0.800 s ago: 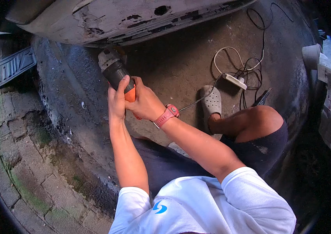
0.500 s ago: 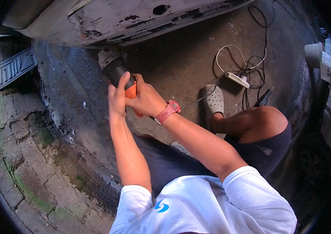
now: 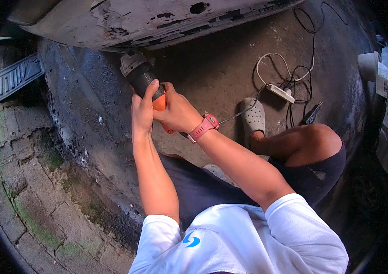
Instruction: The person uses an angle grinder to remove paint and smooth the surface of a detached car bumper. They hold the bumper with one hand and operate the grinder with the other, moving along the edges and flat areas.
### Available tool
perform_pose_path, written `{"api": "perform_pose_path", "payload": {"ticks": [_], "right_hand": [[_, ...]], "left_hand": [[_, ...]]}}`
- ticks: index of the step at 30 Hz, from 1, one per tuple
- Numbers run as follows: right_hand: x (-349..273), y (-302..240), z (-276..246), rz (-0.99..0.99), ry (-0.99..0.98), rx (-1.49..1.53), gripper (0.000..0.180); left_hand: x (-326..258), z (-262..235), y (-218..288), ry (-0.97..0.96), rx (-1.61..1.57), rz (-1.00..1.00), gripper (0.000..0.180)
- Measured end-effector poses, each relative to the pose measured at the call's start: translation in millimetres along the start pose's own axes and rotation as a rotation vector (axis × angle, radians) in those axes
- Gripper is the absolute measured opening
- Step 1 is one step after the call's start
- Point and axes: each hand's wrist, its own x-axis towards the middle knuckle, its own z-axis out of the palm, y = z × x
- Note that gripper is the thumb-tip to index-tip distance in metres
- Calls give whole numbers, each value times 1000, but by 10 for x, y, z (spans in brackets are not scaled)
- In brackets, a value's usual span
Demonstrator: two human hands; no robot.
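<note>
Both my hands hold an angle grinder (image 3: 142, 76) with a black body, an orange rear part and a grey metal head. My left hand (image 3: 143, 111) is wrapped round its left side, thumb lying along the body. From the right, my right hand (image 3: 181, 112) grips the orange part, with a red watch (image 3: 204, 128) on that wrist. The grinder's head is at the lower edge of a worn, paint-chipped vehicle panel (image 3: 134, 27). Whether its disc touches the panel cannot be made out.
A white power strip (image 3: 280, 93) with tangled cables lies on the concrete floor (image 3: 212, 73), near my clog (image 3: 253, 116). A dark tool (image 3: 312, 113) lies beside my knee. At left are a ridged grey strip (image 3: 11, 82) and mossy paving (image 3: 43, 201).
The view has shifted slightly. My hands and the grinder appear a little farther right, with the grinder's head still by the panel's lower edge. Both grips look the same.
</note>
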Motion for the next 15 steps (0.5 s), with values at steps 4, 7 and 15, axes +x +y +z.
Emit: {"api": "perform_pose_path", "payload": {"ticks": [4, 7, 15], "right_hand": [[-57, -52, 39, -17, 17, -41, 93], [-52, -63, 39, -22, 29, -46, 89], [28, -56, 14, -6, 14, -86, 98]], "left_hand": [[-46, 29, -51, 68, -21, 48, 38], [-39, 1, -28, 29, -40, 48, 45], [-16, 34, 28, 46, -29, 31, 49]]}}
